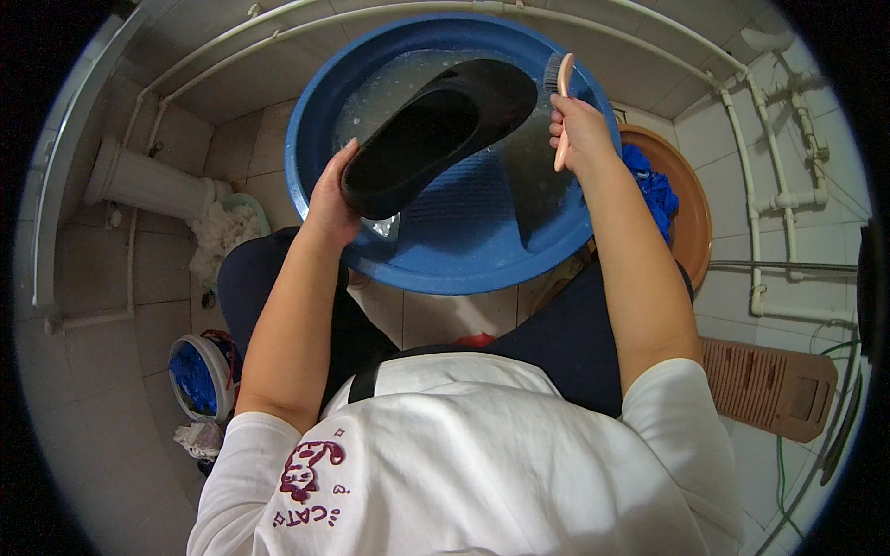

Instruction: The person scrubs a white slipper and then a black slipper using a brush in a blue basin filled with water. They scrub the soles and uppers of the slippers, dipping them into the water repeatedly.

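Observation:
My left hand grips the heel end of a black slipper, whose toe points up and to the right. The slipper is held over a round blue plastic basin with cloudy, sudsy water in it. Ridges of a built-in washboard show below the slipper. In my right hand is a scrubbing brush with a pale pink handle and grey bristles. The brush is apart from the slipper, near the basin's right rim, its bristles facing left.
An orange-brown basin with blue cloth stands at the right. Behind my right elbow leans a brown washboard. On the left are a white bucket lined with blue plastic and a white pedestal. White pipes run along the tiled walls.

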Tool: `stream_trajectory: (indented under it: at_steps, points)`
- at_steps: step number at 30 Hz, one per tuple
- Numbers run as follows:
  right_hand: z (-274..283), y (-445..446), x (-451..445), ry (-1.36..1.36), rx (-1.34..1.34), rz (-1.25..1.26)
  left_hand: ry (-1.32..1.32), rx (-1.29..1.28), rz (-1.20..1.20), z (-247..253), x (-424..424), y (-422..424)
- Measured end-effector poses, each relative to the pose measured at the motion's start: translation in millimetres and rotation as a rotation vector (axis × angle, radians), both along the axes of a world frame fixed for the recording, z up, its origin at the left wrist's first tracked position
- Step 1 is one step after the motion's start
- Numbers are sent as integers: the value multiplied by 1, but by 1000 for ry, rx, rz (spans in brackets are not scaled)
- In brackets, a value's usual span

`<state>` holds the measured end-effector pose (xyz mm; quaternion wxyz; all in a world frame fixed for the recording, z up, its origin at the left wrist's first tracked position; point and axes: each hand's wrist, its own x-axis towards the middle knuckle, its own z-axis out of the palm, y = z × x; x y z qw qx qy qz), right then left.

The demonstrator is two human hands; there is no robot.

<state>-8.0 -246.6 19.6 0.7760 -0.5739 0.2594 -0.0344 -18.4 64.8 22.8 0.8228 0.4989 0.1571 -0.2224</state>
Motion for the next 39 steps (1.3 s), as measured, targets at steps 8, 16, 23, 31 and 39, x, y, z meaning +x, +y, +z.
stream_trajectory:
  at_steps: [8, 16, 23, 31, 39]
  points:
    - [-17, -15, 14, -22, -38, 40, -30, -129, -109, 4, 7, 11]
    - [12, 11, -3, -116, 107, 20, 31, -386, 16, -1, 13, 17]
    - [-2, 42, -29, -89, -110, 153, -160, -205, -63, -18, 14, 3]
    - [-3, 84, -63, 5, -195, 268, -865, 760, -174, -29, -19, -35]
    - [-12, 75, -63, 185, -379, 553, -1279, 1211, -359, -7, -45, -47]
